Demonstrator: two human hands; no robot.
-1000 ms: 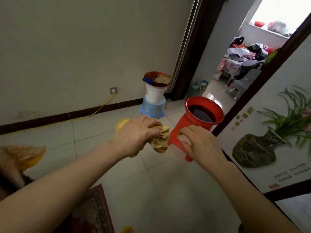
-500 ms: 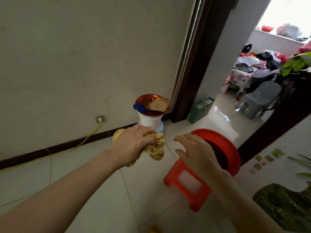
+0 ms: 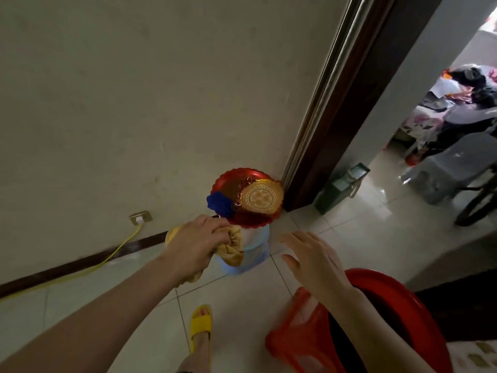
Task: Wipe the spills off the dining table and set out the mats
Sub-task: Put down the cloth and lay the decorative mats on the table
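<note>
Pale floor tiles and a bare wall lie ahead, where a red tray (image 3: 243, 220) sits on a white-and-blue stool (image 3: 255, 247), carrying a round tan mat (image 3: 261, 196) with a lacy white pattern, face up at its right edge. My left hand (image 3: 197, 244) has its fingers curled tight round a crumpled mustard-yellow rag (image 3: 232, 250) just in front of the stool; it is wadded, with no clear long axis, and its loose folds hang downward. My right hand (image 3: 314, 262) hovers beside it, fingers apart and relaxed, holding nothing.
</note>
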